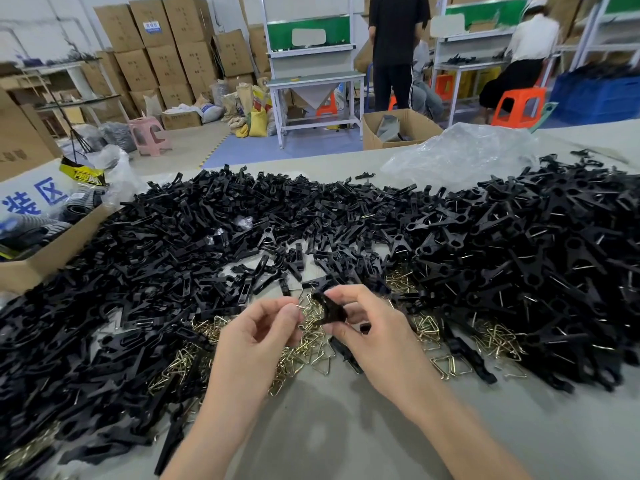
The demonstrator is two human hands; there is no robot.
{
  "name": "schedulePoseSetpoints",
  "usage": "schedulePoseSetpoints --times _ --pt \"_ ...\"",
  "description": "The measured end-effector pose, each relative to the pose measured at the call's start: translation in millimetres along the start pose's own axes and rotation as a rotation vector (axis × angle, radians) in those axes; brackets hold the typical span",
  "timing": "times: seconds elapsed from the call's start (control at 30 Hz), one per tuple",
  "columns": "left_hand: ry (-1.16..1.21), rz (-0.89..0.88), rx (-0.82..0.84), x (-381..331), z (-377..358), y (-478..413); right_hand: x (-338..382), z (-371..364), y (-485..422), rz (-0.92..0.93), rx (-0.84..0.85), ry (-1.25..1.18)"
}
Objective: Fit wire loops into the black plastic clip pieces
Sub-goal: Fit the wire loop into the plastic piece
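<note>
the right hand [374, 327] is gripping a black clip piece [330, 310] at 6 o'clock, mouth turned to 9 o'clock, where the left hand [263, 327] is pinching a wire loop [300, 306], probably to feed in.

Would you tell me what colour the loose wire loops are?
The wire loops are brassy gold, clearest in the head view.

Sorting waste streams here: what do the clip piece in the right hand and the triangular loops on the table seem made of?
The clip piece in the right hand: likely moulded plastic, matte black, dull sheen. The wire loops: thin bent metal wire, shiny brass-yellow, possibly plated; they glint.
</note>
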State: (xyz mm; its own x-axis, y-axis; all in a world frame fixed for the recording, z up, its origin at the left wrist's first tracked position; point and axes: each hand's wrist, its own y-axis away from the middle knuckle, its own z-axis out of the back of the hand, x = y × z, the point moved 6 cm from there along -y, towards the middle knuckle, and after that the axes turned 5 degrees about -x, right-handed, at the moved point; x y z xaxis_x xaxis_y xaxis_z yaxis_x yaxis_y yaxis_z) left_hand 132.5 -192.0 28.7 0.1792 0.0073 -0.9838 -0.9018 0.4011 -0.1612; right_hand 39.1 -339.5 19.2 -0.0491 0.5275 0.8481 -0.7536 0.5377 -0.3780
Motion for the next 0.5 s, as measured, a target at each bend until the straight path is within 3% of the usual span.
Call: schedulePoseSetpoints --times 0.17,0.5 --pt "0.006 0.041 0.004 2.7 -4.2 0.6 7.9 -0.6 3.3 0.122 -0.008 0.081" --pt "-0.067 0.046 -0.011 2.4 -5.6 1.4 11.9 1.0 4.7 0.191 -0.005 0.141"
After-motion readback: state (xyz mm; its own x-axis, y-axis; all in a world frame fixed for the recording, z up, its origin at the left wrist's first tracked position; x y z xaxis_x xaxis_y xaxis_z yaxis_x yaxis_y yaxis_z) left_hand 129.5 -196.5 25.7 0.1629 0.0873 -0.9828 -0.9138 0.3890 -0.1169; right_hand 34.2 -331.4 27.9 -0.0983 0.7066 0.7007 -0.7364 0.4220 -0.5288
